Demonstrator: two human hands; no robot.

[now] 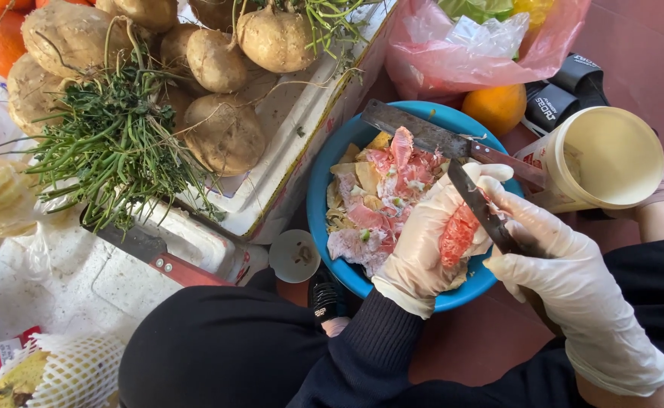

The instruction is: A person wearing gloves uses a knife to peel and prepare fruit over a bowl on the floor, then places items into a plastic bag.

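Two white-gloved hands work over one blue bowl [318,198]. The left hand [423,242] cups one pink fruit segment [458,236] at the bowl's near right rim, fingers curled around it. The right hand [574,287] grips one knife [479,204], blade against the segment. A second knife [423,136] lies across the bowl's far rim. Pink and yellow peelings [377,196] fill the bowl. One orange [497,108] and one cream tub [608,159] sit beyond the far right rim.

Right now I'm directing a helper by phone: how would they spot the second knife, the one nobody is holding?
Find the blue basin full of pink fruit peelings. Across its far rim lies a cleaver with a broad, worn grey blade and a reddish handle. Unlike the narrow knife in the gloved right hand, it rests untouched.
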